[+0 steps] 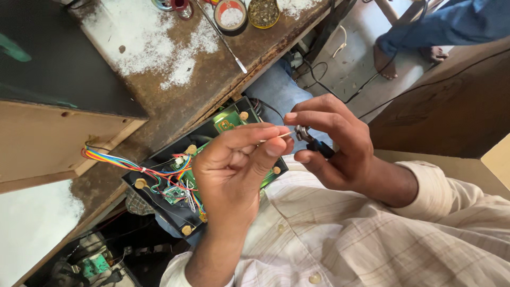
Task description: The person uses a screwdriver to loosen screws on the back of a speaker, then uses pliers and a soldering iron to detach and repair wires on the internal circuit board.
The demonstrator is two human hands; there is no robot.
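My left hand (234, 165) pinches a thin pale wire (284, 135) between thumb and fingertips, its end pointing right. My right hand (334, 143) grips small pliers (311, 141) with dark handles, and their metal jaws meet the wire's tip. Both hands hover above a black tray-like panel (159, 162) on my lap. That panel carries a green circuit board (228, 122) and a bundle of rainbow-coloured wires (114, 161) leading left.
A rusty, white-flecked workbench (175, 58) runs along the upper left, with round tins (231, 13), a thin metal rod (226, 42) and a dark box (58, 64) on it. Another person's bare feet (385, 58) and blue trousers show at top right. Cables lie on the floor.
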